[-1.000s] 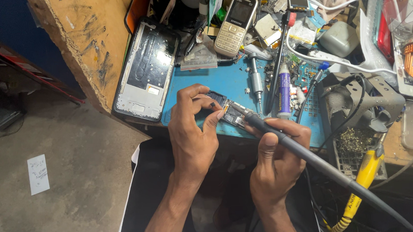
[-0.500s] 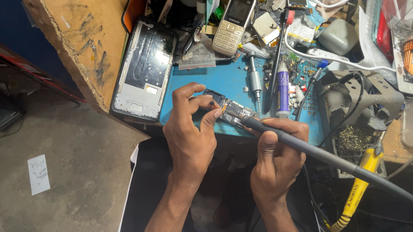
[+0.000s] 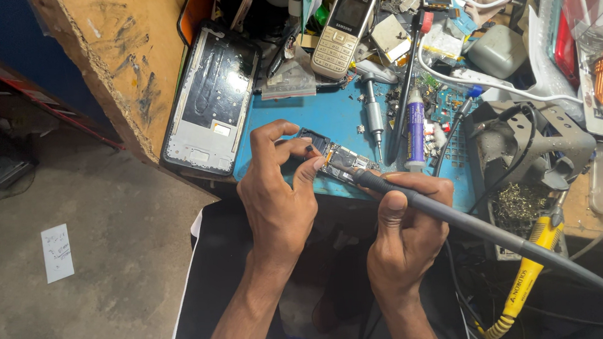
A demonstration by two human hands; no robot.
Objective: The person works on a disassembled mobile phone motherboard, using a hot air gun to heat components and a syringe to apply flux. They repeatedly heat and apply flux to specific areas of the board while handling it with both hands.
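- Our left hand (image 3: 278,192) pinches the small dark circuit board (image 3: 339,158) at frame centre, on the blue mat (image 3: 333,115).
- Our right hand (image 3: 406,229) grips the smooth grey soldering-iron handle (image 3: 415,201), its tip on the board.
- A beige keypad phone (image 3: 342,29) lies above.

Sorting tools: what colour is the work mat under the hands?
Blue work mat, seen in the head view.

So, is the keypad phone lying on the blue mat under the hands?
No, the keypad phone lies among clutter at the bench's far side, well beyond the left hand and right hand.
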